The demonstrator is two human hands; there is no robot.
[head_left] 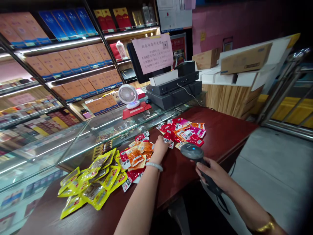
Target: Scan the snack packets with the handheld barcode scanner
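Observation:
My right hand [215, 174] grips the handle of a dark barcode scanner [192, 150], its head aimed at the far packets. My left hand [160, 147], a pale bracelet on its wrist, reaches forward over the dark red counter [220, 130] and touches a small red snack packet [168, 141]. A heap of red and pink packets [186, 130] lies just beyond it. Orange and red packets [135, 156] lie left of the wrist. Yellow packets [93, 182] are spread at the near left.
A glass display case [49, 147] with cartons runs along the left. Behind the counter stand a small white fan [128, 95], a cash register with monitor and pink notice [171, 85], and stocked shelves [61, 62]. A wooden counter with a cardboard box [244, 60] is at the right.

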